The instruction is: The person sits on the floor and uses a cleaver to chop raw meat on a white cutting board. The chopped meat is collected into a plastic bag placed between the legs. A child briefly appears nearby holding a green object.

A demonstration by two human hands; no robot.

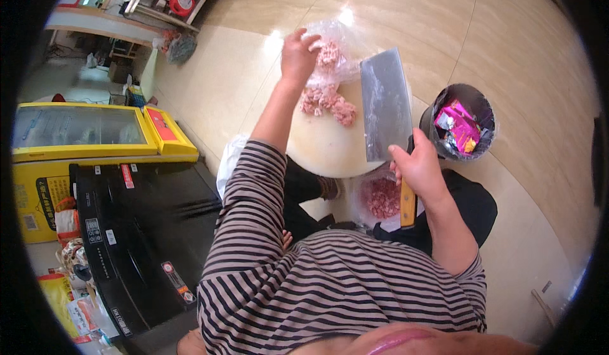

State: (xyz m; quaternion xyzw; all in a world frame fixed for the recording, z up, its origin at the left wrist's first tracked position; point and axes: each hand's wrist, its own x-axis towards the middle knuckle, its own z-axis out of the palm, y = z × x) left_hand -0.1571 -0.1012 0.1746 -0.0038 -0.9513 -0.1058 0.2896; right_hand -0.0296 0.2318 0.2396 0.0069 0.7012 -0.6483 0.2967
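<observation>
My right hand (421,172) grips a broad cleaver (386,107) around its wooden handle (407,205), the blade raised over the right side of a round chopping board (323,148). Chopped pink meat (328,105) lies in a loose heap toward the far side of the board. Beyond it, a clear plastic bag (349,38) holds more minced meat (329,55). At the bag's left edge is my left hand (299,57), fingers spread and curled, with nothing visible in them. Darker diced meat (383,200) sits in clear plastic below the board, partly hidden by the cleaver handle.
A lined bin (459,122) with pink wrappers stands to the right of the board. On the left are a black appliance (147,231) and a yellow chest freezer (95,138). A white plastic bag (230,162) is by my left sleeve. Another person's fingers (287,239) show beside my left arm.
</observation>
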